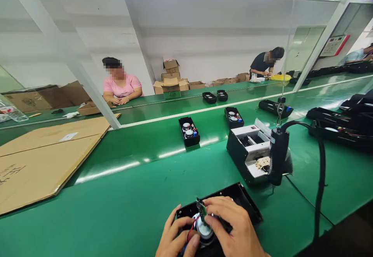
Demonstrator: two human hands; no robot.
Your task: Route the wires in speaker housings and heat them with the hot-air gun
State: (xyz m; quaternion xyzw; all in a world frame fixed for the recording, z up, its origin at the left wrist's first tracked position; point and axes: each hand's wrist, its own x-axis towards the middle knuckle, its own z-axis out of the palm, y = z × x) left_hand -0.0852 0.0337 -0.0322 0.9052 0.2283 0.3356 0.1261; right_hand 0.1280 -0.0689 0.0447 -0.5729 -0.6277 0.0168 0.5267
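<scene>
Circuit board (pixel 203 210) above a round speaker (pixel 204 230) in the open black housing (pixel 246 199).
From here it looks light, stiff and fragile, best held by its edges; the right hand (pixel 234 222) pinches it, fingers nearly closed. The left hand (pixel 176 238) curls beside the red wire (pixel 190 230); whether it grips, I can't tell.

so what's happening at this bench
The right hand holds a small green circuit board upright over an open black housing with a round silver speaker inside. The left hand is at the red wire beside it. A powered screwdriver hangs to the right, and similar housings sit farther back.
</scene>
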